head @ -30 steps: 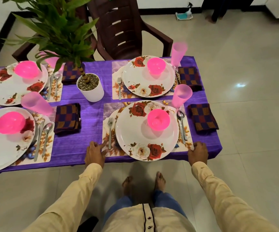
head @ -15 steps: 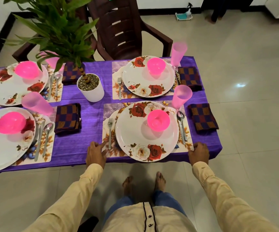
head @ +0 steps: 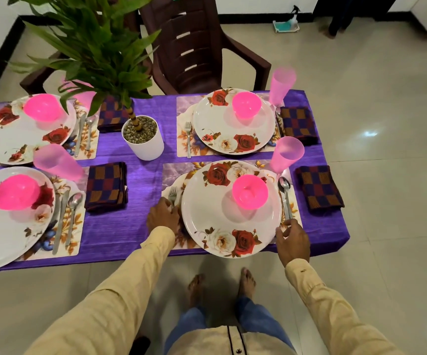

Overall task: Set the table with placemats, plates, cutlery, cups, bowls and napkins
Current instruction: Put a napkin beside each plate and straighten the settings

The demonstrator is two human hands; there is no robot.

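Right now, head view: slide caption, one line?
Person's left hand on the fork and right hand pinching the spoon, flanking the nearest floral plate on a four-setting purple table.

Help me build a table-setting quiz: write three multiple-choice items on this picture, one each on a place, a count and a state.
1. Where does the nearest fork lie? A) left of the nearest plate B) on that plate C) on a napkin
2. How many pink bowls are in view? A) two B) four C) six
3. How does the cup right of that plate stand? A) on its side B) upside down C) upright
Answers: 1 A, it lies on the placemat by the plate's left rim; 2 B, one sits at each of four settings; 3 C, its open mouth faces up.
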